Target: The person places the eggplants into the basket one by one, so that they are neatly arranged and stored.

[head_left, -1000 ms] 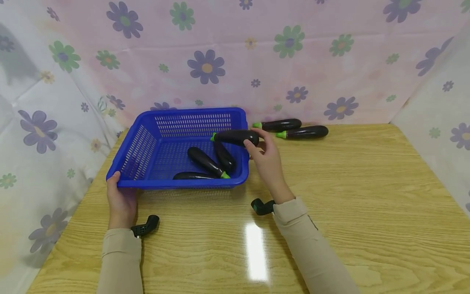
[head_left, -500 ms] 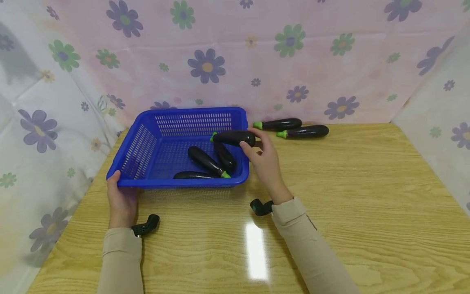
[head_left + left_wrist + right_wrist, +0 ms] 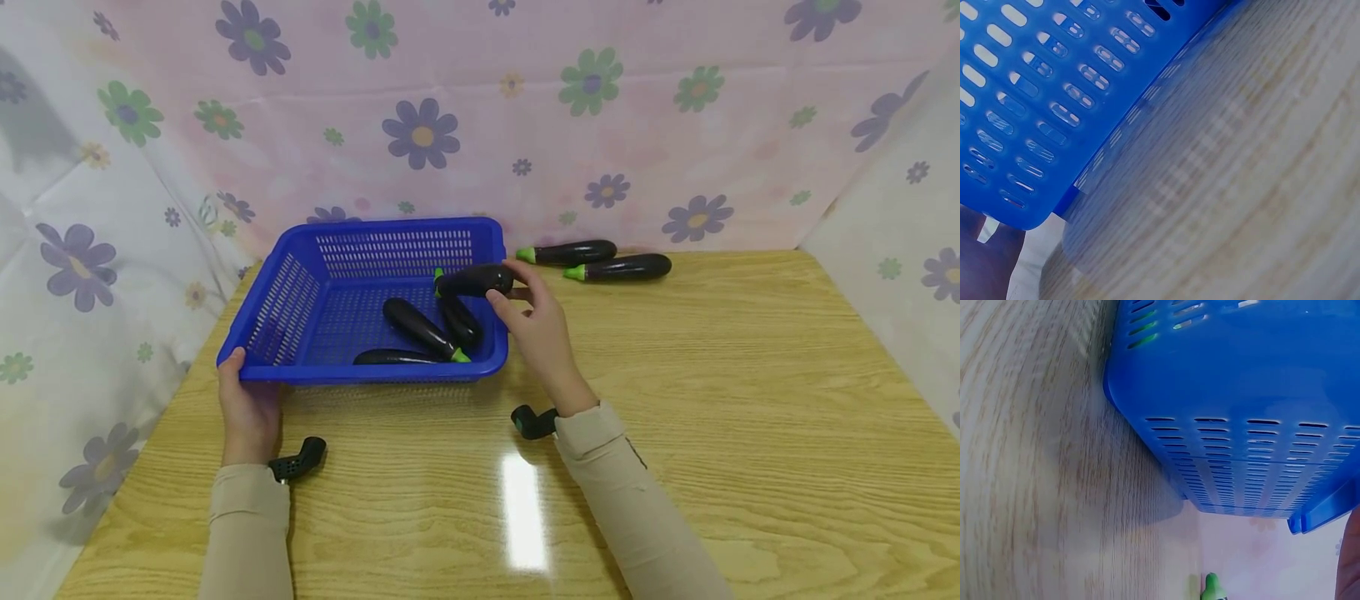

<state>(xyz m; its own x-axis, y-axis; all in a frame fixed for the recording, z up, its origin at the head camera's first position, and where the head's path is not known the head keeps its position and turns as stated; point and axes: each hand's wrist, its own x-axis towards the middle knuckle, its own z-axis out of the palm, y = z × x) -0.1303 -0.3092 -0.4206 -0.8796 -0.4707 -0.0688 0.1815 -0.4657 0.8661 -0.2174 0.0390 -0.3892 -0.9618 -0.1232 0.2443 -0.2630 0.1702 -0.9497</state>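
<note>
My left hand [image 3: 249, 412] grips the near left corner of a blue plastic basket [image 3: 360, 374], thumb over the rim. At the basket's right side, my right hand [image 3: 542, 329] holds an eggplant [image 3: 474, 281] by its rounded end, fingers behind and thumb in front. That eggplant's green stem points left, inside the basket and above another eggplant [image 3: 459, 320]. Two more lie in the basket: a slanted eggplant [image 3: 420, 327] and an eggplant [image 3: 393, 357] partly hidden by the near wall. In the left wrist view the slotted basket wall [image 3: 1054, 94] fills the upper left.
Right of the basket, by the back curtain, two eggplants lie on the wooden table: the farther eggplant [image 3: 573, 253] and the nearer eggplant [image 3: 628, 267]. Flowered cloth [image 3: 480, 100] stands behind and at both sides. Each wrist carries a black camera, such as the left camera [image 3: 300, 461].
The eggplant in my right hand has shifted slightly left and its stem end has dipped toward the eggplant below. My left hand and the basket have stayed in place.
</note>
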